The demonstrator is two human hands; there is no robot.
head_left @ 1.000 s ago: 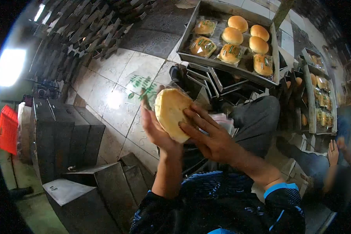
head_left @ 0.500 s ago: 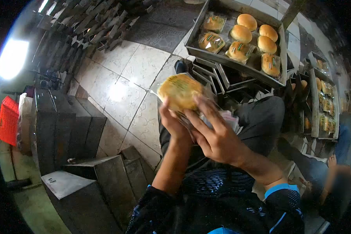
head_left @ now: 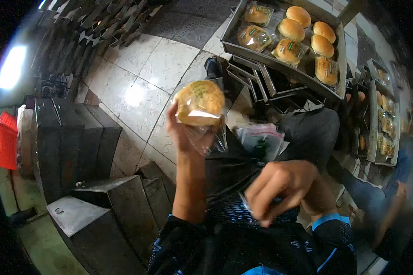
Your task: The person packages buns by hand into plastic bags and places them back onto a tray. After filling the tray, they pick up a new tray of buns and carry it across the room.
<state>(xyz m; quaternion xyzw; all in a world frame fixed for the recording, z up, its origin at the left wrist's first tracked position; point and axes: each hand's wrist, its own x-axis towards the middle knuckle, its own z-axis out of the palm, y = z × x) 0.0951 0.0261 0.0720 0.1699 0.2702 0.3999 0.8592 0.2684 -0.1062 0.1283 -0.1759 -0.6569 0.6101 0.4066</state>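
A: What's just changed?

B: My right hand has come off the bun. Half a second ago I had both hands on it; now the left hand carries it alone, on the near side of the bun tray and to its left, above the floor tiles.

A: How are your fingers set?

B: On the left they're bent around the bun's underside, cupping it. On the right they're curled in, nearer my body than the bun tray is, but blurred. A pale sliver shows beside them; I can't tell if I'm pinching it.

A: And what does the change mean for the work?

B: I'd judge this bun is in its clear bag, green print showing, and steady enough for one hand. The bag's tail hangs loose below it, so I wouldn't call it sealed.

A: What's around you?

B: A pile of flat bags lies by my thigh, on the near side of the bun tray. Inside that tray sit four bare buns and four wrapped buns. Right of the bun tray there's a second tray of wrapped ones, with a co-worker's blurred arm nearer me.
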